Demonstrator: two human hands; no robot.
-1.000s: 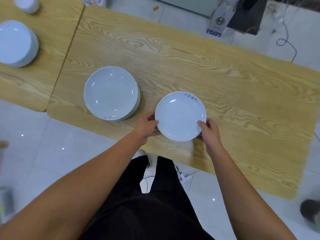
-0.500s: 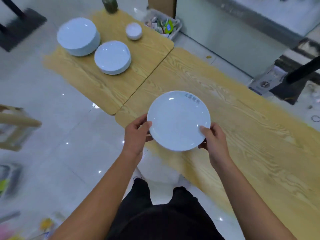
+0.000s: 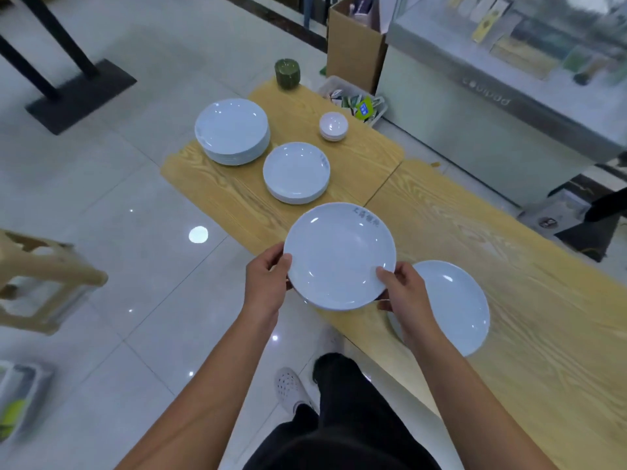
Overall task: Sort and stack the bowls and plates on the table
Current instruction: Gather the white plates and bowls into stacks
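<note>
Large plate stack (image 3: 232, 130): stands at the far-left of the far table (image 3: 217, 201); it holds the widest plates, many high.
Left hand (image 3: 266, 283): grips the left rim of the held plate (image 3: 339, 256); the thumb lies over the top edge and the other fingers curl underneath (mostly hidden).
Medium plate stack (image 3: 296, 173): sits just beside the large stack, nearer the person; its top plate bears blue printed characters on the right rim.
Small bowl stack (image 3: 333, 126): stands apart, toward the far table's rear edge.
Held plate: carried clear of both tabletops, roughly level, near the seam where the two tables meet; blue characters show on its far rim.
Right hand (image 3: 403, 290): grips the plate's right rim; the thumb is on the upper face, the fingers beneath and out of sight.
Near plate stack (image 3: 454, 307): rests on the near table (image 3: 549, 300), partly behind the right wrist; the plate count cannot be told.
Step in hand: transfer of one plate toward the sorted stacks, judged from its position between the tables.
Likely destination: the medium stack, since size and print appear to match.
Next move calls for: reaching forward, centring the plate over that stack, lowering it flat until it nests, then releasing both hands together.
Caution: an off-centre set-down may tilt or shift the stack.
</note>
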